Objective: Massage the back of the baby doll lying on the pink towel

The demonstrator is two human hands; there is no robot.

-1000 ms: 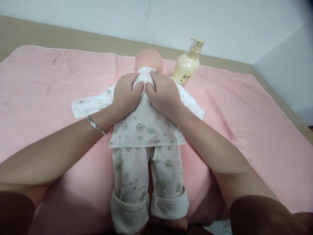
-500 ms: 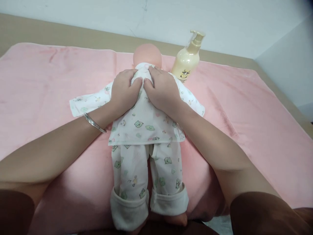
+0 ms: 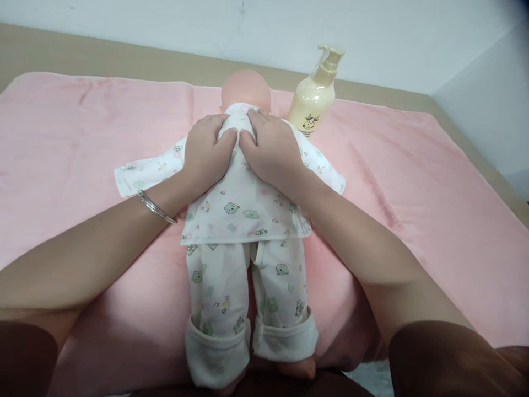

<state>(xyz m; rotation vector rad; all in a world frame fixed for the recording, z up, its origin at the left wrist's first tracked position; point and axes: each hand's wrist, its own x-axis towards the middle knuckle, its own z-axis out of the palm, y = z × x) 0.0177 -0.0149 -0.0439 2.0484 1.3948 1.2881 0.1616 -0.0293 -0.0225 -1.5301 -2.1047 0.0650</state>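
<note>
A baby doll [image 3: 247, 88] lies with its bald head away from me, the back of its head up, it seems face down. It wears a white long-sleeved top [image 3: 243, 190] and matching trousers [image 3: 223, 286] printed with green animals, the cuffs turned up. Across the left of its upper back rests my left hand [image 3: 209, 149], open, palm down, with a silver bangle on the wrist. My right hand [image 3: 273, 144] lies open the same way on the right side. Both thumbs point toward the middle of the back, close together; some fingertips are hidden over the shoulders.
A pale yellow pump bottle [image 3: 314, 99] with a cow picture stands just right of the doll's head. Beneath everything spreads a pink blanket [image 3: 397, 171] on a tan surface [image 3: 124, 58], whose far edge meets a white wall [image 3: 165, 25].
The whole view has shifted slightly, so doll, hands and bottle appear a little further left and up. Both hands keep their place on the doll's upper back.
</note>
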